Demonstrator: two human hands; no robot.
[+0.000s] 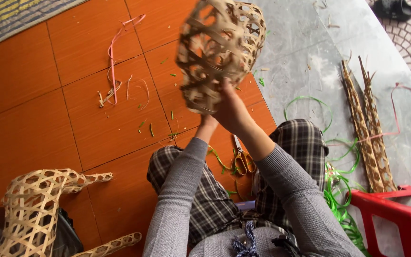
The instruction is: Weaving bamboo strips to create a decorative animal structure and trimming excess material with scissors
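Note:
A rounded open-weave bamboo basket form (pixel 217 45) is lifted in front of me, blurred by motion. My right hand (pixel 231 112) grips its lower edge. Only a little of my left hand (pixel 208 121) shows, tucked behind the right one and under the basket, apparently holding it too. Both arms wear grey knit sleeves above my checked trousers.
Yellow-handled scissors (pixel 241 159) lie on the orange tile between my knees. A woven bamboo animal-like shape (pixel 39 209) stands bottom left. Two woven bamboo strips (pixel 369 128), green strapping (pixel 341 190) and a red stool (pixel 400 214) are at right. A pink strip (pixel 112 62) and scraps litter the floor.

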